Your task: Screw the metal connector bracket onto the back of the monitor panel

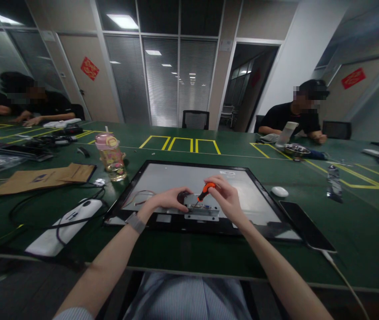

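Observation:
An orange and black screwdriver (205, 190) is pinched by its handle in my right hand (225, 196). Its shaft slants down and left to a metal bracket (202, 214) with small ports. My left hand (171, 198) curls around a small dark object (183, 197) at the bracket's left end; its kind is unclear. Both hands are over a flat display panel (242, 195), which lies with its grey metal back upward and a black frame around it. Thin coloured wires (139, 195) run across the panel's left part.
A white power strip (65, 226) with black cables and a brown paper bag (39, 178) lie left. Behind them stands a pink drink bottle (111, 158). On the right are a phone (305, 226), a white case (279, 191) and a metal bowl (296, 151). Other people sit across the table.

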A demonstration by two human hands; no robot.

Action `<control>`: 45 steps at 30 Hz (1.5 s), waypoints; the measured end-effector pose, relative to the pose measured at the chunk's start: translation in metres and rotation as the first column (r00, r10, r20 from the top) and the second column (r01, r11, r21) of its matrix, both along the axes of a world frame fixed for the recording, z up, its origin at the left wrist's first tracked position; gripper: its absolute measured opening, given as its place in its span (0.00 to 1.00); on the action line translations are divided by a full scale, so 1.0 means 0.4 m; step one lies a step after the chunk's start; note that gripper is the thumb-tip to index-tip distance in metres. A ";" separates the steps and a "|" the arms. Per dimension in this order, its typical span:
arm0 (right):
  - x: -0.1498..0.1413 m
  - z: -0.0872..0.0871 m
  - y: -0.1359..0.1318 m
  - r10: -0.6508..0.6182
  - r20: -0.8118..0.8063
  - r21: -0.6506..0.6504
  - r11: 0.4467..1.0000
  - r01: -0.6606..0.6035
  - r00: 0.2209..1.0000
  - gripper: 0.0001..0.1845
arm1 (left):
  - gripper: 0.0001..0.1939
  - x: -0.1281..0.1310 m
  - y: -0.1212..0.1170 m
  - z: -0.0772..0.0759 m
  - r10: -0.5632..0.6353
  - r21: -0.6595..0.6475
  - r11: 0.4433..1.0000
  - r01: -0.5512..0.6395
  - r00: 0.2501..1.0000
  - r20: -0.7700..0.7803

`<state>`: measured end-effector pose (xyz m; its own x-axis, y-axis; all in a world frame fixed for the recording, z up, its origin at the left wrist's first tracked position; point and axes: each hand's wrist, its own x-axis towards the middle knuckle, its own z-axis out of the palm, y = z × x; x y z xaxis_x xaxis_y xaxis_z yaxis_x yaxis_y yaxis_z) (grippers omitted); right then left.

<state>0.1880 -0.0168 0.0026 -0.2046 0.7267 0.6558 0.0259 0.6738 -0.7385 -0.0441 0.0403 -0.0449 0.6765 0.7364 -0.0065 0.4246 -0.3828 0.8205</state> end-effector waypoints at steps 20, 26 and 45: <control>-0.001 0.004 0.002 0.089 0.031 -0.097 0.992 -0.086 0.996 0.17 | 0.34 0.001 -0.003 0.005 0.007 -0.016 1.000 -0.007 1.000 -0.018; -0.001 -0.008 0.013 0.027 -0.012 -0.050 0.998 -0.028 1.000 0.13 | 0.34 0.000 0.000 0.002 -0.002 -0.012 1.000 0.002 1.000 -0.007; -0.004 -0.030 0.026 0.138 -0.196 -0.232 0.955 -0.183 0.971 0.12 | 0.34 0.002 -0.009 0.020 0.019 0.009 1.000 -0.019 0.998 -0.065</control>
